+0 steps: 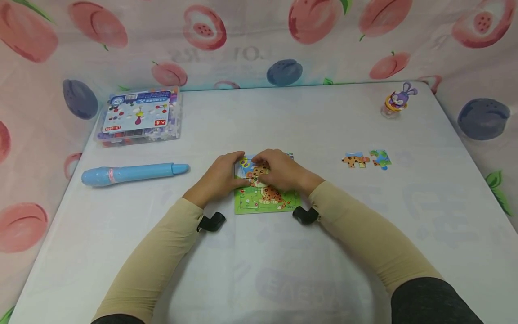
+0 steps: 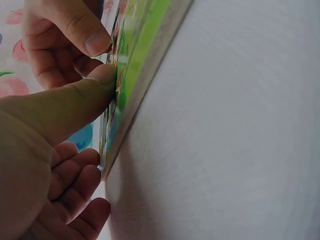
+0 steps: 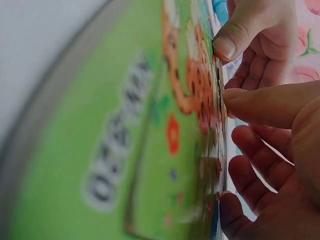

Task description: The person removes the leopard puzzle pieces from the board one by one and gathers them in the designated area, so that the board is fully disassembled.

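A jigsaw puzzle board (image 1: 247, 204) with a spotted leopard cub on green grass lies on the table. At its left side is my left hand (image 1: 218, 175), thumb on the picture and the other fingers along the left edge. My right hand (image 1: 283, 171) reaches over the upper part, covering some of the picture. In the right wrist view, the right thumb (image 3: 260, 105) presses on the puzzle face near the left thumb (image 3: 232, 40), while the other right fingers lie loosely by the edge. No loose piece shows between the fingers of either hand.
Two loose jigsaw pieces, a spotted one (image 1: 356, 160) and a blue-green one (image 1: 381, 159), lie to the right. Behind them stands a small purple rabbit figure (image 1: 398, 100). A light-blue tube-shaped object (image 1: 137, 173) and a clear plastic box (image 1: 137, 112) are at the left.
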### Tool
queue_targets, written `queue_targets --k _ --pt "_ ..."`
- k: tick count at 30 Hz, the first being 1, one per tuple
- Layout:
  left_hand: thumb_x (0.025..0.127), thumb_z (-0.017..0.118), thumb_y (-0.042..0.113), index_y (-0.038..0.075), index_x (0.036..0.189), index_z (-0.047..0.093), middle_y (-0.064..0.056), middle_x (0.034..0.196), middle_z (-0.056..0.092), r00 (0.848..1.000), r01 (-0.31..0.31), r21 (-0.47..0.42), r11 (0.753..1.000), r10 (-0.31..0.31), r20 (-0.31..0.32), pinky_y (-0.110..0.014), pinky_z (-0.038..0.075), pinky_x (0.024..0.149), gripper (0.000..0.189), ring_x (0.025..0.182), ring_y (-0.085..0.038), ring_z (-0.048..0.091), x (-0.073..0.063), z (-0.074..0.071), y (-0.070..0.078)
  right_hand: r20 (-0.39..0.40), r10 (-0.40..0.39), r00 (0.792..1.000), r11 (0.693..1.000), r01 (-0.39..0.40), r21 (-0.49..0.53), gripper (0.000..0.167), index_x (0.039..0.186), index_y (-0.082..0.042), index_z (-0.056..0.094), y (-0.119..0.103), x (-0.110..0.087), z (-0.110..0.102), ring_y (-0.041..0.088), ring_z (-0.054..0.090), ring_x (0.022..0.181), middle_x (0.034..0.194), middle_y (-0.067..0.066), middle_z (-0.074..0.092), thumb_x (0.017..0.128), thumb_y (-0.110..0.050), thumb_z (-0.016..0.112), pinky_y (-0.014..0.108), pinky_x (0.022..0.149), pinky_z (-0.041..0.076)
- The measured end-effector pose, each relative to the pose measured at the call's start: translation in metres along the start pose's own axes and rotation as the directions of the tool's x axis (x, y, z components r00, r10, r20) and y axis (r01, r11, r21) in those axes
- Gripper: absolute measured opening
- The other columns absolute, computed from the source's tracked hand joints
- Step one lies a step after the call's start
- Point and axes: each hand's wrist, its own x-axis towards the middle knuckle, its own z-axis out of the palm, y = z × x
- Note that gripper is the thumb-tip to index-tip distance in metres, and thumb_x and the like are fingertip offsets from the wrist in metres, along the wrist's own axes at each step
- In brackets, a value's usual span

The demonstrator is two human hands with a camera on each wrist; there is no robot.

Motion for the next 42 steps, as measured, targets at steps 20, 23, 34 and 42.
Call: queue_targets --k 20,23,34,42 --pt "0.086 0.082 0.028 -0.003 0.151 0.037 -0.018 0.149 0.045 1.0 0.002 0.01 1.0 -0.002 0.003 -0.044 0.029 0.116 0.085 0.138 -0.036 0.039 0.001 0.001 -0.001 -0.025 0.006 1.0 0.997 -0.008 -0.081 0.047 0.136 0.002 0.056 0.001 -0.001 0.001 0.03 0.046 0.13 0.136 0.014 0.058 0.094 -0.016 0.065 0.04 0.112 0.035" --pt "0.086 0.082 0.028 -0.003 0.151 0.036 -0.018 0.149 0.045 1.0 0.008 0.014 1.0 -0.008 0.006 -0.044 0.029 0.116 0.085 0.138 -0.036 0.039 0.0 0.001 -0.001 -0.043 0.017 0.999 0.998 -0.02 -0.058 0.047 0.136 0.002 0.056 0.005 -0.006 -0.006 0.03 0.047 0.127 0.135 0.014 0.058 0.093 -0.016 0.066 0.04 0.11 0.037" --pt "0.085 0.083 0.028 -0.002 0.152 0.035 -0.018 0.15 0.044 1.0 0.02 0.018 1.0 -0.02 0.004 -0.044 0.026 0.118 0.088 0.14 -0.037 0.037 -0.001 0.001 0.001 -0.11 0.071 0.991 0.991 -0.083 -0.104 0.045 0.134 0.001 0.058 0.034 -0.038 -0.041 0.032 0.05 0.119 0.131 0.014 0.059 0.093 -0.017 0.068 0.047 0.103 0.041" --pt "0.085 0.083 0.03 -0.002 0.151 0.037 -0.017 0.149 0.046 1.0 0.023 0.002 1.0 -0.023 0.004 -0.044 0.027 0.118 0.087 0.14 -0.036 0.037 0.0 0.001 0.001 -0.138 0.144 0.98 0.984 -0.156 -0.087 0.043 0.134 -0.001 0.058 0.056 -0.062 -0.059 0.033 0.049 0.12 0.131 0.014 0.058 0.093 -0.014 0.066 0.049 0.102 0.039"
